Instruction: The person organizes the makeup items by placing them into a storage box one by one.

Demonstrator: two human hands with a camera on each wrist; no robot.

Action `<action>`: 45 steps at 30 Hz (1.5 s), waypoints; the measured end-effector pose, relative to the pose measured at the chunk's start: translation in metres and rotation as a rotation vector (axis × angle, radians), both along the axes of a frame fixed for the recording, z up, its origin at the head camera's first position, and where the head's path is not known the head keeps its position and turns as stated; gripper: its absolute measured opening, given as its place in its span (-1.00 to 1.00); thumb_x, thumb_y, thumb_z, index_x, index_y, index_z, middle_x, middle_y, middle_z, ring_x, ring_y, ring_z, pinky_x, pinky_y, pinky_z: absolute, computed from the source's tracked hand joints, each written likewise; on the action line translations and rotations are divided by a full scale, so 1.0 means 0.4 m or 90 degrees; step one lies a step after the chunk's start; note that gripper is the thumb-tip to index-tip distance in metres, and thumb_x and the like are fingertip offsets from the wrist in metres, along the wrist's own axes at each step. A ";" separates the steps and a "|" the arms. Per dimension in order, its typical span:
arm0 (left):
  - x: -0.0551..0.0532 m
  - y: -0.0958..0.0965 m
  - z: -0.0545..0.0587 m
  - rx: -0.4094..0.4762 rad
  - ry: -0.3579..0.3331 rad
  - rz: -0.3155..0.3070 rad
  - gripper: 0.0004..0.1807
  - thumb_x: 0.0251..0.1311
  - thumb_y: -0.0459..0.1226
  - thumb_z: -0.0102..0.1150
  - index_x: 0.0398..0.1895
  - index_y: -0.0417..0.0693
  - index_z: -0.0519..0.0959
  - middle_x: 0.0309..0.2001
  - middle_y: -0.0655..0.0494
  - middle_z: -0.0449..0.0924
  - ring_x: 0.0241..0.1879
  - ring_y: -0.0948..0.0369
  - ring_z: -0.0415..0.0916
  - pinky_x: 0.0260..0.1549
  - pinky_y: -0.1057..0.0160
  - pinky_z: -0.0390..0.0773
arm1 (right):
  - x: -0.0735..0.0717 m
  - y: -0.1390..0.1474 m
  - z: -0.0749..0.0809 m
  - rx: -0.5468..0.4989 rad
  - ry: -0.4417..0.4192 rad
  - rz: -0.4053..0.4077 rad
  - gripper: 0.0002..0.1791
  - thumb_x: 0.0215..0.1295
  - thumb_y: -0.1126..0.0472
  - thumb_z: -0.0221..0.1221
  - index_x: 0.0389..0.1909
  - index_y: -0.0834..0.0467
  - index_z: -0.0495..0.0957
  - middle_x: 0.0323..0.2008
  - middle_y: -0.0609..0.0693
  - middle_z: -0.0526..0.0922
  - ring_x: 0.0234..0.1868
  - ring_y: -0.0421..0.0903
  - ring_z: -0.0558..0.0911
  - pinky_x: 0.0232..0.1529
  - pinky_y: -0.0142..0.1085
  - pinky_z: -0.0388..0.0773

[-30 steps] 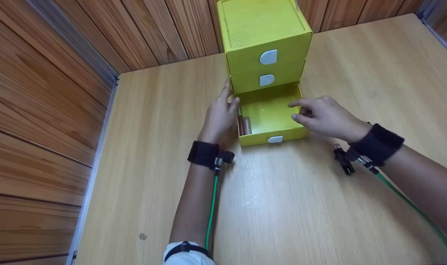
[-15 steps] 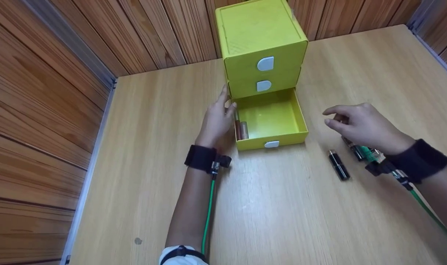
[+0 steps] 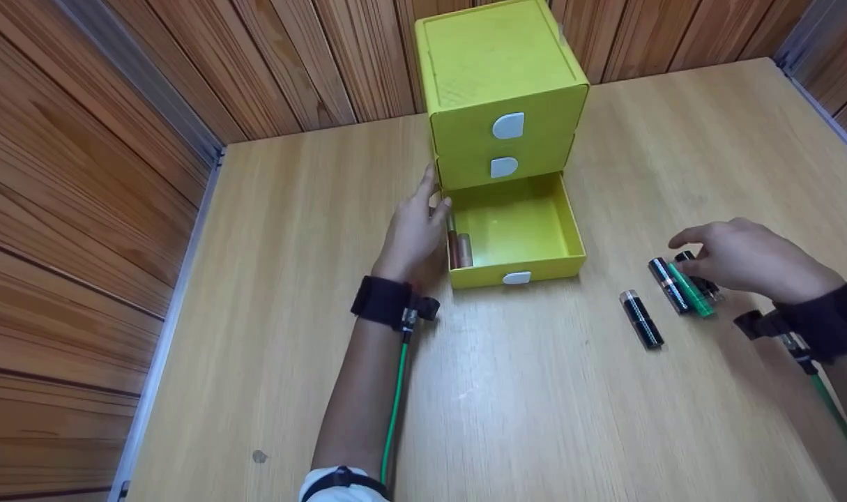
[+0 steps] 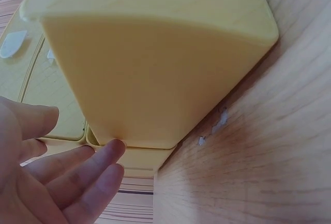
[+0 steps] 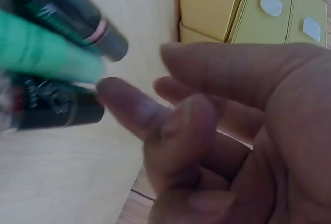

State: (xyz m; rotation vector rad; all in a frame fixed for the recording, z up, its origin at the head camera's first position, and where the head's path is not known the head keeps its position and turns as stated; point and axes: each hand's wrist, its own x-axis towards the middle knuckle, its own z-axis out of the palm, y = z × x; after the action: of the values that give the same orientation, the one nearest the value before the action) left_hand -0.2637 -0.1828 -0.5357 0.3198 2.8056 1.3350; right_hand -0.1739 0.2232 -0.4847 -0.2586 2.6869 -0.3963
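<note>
- the right grip (image 3: 754,258) holds nothing; its fingers are loosely bent, some apart, above the right side of the counter (image 3: 507,418).
- one fingertip (image 5: 113,92) sits right by the ends of a green tube (image 3: 691,289) and a black tube with a clear end (image 5: 59,102); whether it touches them i cannot tell.
- a black tube with a pink band (image 3: 668,284) lies on the green tube's other side.
- the left grip (image 3: 413,233) is clamped on nothing, fingers extended and apart, at the left side of a yellow cabinet (image 3: 500,63), beside its pulled-out bottom drawer (image 3: 555,269).
- inside that drawer, a reddish-brown tube (image 3: 454,249) and a paler brown tube (image 3: 465,251) lie along the left wall.
- a lone black tube (image 3: 641,321) lies on the counter between the drawer and the other tubes.
- the upper two drawers (image 3: 465,129) are closed, each with a white tab (image 3: 508,125).
- a black band (image 3: 381,298) circles each wrist.
- wood panelling (image 3: 277,63) stands behind.
</note>
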 end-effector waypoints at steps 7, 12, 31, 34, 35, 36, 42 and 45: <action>-0.001 0.001 0.000 0.004 -0.001 -0.003 -0.24 0.45 -0.11 -0.01 0.57 0.23 -0.16 0.37 0.03 0.32 -0.72 0.22 0.27 -0.55 0.27 0.49 | 0.024 0.014 -0.011 0.008 -0.022 -0.018 -0.54 0.26 0.28 0.20 0.15 0.38 0.48 -0.58 -0.08 0.52 -0.63 -0.12 0.35 -0.60 -0.27 0.24; 0.001 -0.001 -0.001 0.015 -0.004 -0.004 -0.24 0.45 -0.12 -0.01 0.57 0.23 -0.16 0.36 0.00 0.33 -0.69 0.20 0.36 -0.60 0.28 0.50 | 0.039 0.019 -0.015 0.005 -0.030 -0.042 -0.54 0.23 0.29 0.24 0.12 0.41 0.48 -0.57 -0.10 0.60 -0.59 -0.12 0.42 -0.57 -0.25 0.27; 0.001 -0.002 -0.003 0.009 -0.007 0.001 -0.22 0.44 -0.11 0.01 0.58 0.20 -0.15 0.36 0.01 0.34 -0.72 0.22 0.32 -0.68 0.27 0.48 | 0.052 0.011 -0.054 -0.003 -0.032 -0.047 -0.36 0.13 0.16 0.32 0.20 0.37 0.40 -0.52 -0.06 0.52 -0.50 -0.07 0.43 -0.49 -0.22 0.35; -0.001 -0.002 -0.006 0.008 -0.001 -0.003 -0.23 0.44 -0.13 0.01 0.58 0.14 -0.13 0.34 0.00 0.36 -0.68 0.22 0.38 -0.67 0.26 0.47 | 0.050 0.010 -0.054 -0.016 -0.045 -0.062 -0.31 0.14 0.18 0.29 0.27 0.35 0.32 -0.55 -0.05 0.51 -0.56 -0.08 0.40 -0.55 -0.24 0.29; -0.001 -0.002 -0.006 0.012 -0.002 -0.003 -0.23 0.44 -0.13 0.02 0.58 0.14 -0.13 0.34 0.00 0.36 -0.65 0.22 0.42 -0.66 0.26 0.48 | 0.049 0.010 -0.052 -0.020 -0.050 -0.067 -0.29 0.14 0.19 0.27 0.30 0.34 0.29 -0.57 -0.05 0.51 -0.59 -0.08 0.38 -0.58 -0.24 0.26; -0.001 -0.002 -0.006 0.015 -0.007 -0.002 -0.23 0.44 -0.13 0.01 0.58 0.16 -0.14 0.35 0.01 0.35 -0.60 0.24 0.47 -0.65 0.26 0.49 | 0.047 0.009 -0.051 -0.026 -0.053 -0.071 -0.28 0.15 0.20 0.26 0.32 0.33 0.26 -0.58 -0.05 0.53 -0.61 -0.09 0.37 -0.59 -0.25 0.25; 0.000 0.001 -0.005 0.021 -0.023 -0.001 -0.22 0.45 -0.12 0.01 0.57 0.21 -0.16 0.36 0.00 0.33 -0.32 0.32 0.58 -0.55 0.29 0.54 | 0.035 0.007 -0.041 -0.084 -0.052 -0.086 -0.23 0.20 0.22 0.22 0.41 0.31 0.15 -0.39 0.00 0.66 -0.53 -0.07 0.52 -0.54 -0.25 0.37; 0.000 0.002 -0.003 0.015 -0.023 -0.001 -0.22 0.44 -0.11 0.01 0.57 0.20 -0.16 0.35 -0.01 0.34 -0.31 0.31 0.58 -0.53 0.30 0.54 | 0.033 0.005 -0.036 -0.116 -0.044 -0.101 -0.20 0.22 0.24 0.19 0.46 0.28 0.08 -0.29 0.04 0.67 -0.44 -0.04 0.59 -0.50 -0.22 0.47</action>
State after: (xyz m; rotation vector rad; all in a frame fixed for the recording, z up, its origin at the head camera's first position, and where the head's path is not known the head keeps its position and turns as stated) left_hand -0.2637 -0.1819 -0.5371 0.2943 2.7620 1.3607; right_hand -0.1606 0.2252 -0.4992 -0.0824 2.6138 -0.6875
